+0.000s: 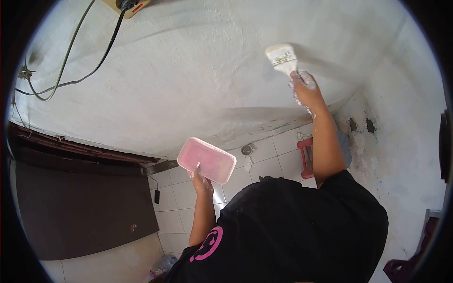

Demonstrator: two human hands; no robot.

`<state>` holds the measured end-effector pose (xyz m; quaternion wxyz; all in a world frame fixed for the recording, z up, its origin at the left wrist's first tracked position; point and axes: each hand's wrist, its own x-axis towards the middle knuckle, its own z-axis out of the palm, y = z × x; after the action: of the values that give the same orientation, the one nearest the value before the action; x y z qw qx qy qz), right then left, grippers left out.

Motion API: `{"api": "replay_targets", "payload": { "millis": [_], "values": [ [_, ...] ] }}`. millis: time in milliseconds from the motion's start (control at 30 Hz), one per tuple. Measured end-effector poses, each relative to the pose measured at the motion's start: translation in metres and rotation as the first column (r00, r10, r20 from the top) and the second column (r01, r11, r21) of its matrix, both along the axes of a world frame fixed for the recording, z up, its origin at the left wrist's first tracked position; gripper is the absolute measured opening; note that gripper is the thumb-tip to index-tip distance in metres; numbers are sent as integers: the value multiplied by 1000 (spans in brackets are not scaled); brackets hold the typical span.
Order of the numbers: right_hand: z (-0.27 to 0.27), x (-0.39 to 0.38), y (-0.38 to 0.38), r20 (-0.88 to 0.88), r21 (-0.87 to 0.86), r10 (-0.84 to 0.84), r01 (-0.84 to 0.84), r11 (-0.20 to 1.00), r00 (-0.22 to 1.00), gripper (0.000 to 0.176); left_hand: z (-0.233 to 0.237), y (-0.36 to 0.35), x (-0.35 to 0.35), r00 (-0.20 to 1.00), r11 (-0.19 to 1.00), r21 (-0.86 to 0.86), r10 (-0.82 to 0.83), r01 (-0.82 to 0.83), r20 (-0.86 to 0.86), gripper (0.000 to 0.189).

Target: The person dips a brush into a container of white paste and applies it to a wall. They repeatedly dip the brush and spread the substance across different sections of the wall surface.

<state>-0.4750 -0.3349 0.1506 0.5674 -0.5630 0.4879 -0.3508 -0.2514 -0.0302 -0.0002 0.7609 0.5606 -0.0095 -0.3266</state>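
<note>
My right hand (306, 89), spattered with white paint, is closed around the handle of a wide paintbrush (283, 57). The brush's bristles are coated white and lie right at the whitish wall (188, 70), pointing up and to the left. Lower down, my left hand (201, 183) grips the near edge of a shallow pink tray (207, 158), thumb over the rim and the other fingers hidden beneath. The tray is tilted, with a whitish film over its pink inside and pale smears along its rim.
Cables (106, 52) hang across the wall at upper left from a power strip (128, 6). A dark brown panel (85, 207) stands at lower left. On the tiled floor (181, 193) are a small round container (246, 150) and a red stool (306, 158). The right wall has holes (370, 125).
</note>
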Motion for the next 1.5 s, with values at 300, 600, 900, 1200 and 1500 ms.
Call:
{"api": "replay_targets", "payload": {
  "millis": [300,600,900,1200,1500],
  "values": [
    [-157,18,0,-64,185,-33,44,982,997,35,1,-9,-7,997,997,-12,-71,71,-22,50],
    [-148,6,-10,-25,381,26,-14,925,999,27,-4,-6,-5,996,996,18,-83,83,-9,50],
    [-22,-6,31,155,120,26,-45,992,988,29,7,-7,-5,989,994,-24,-105,103,-103,57],
    [-240,-31,66,10,674,-212,150,723,977,29,0,13,-1,983,976,141,-154,167,-104,50],
    [-226,-79,-63,-144,392,-75,126,911,987,23,2,0,-17,952,932,237,-229,275,-205,54]
  ]
}}
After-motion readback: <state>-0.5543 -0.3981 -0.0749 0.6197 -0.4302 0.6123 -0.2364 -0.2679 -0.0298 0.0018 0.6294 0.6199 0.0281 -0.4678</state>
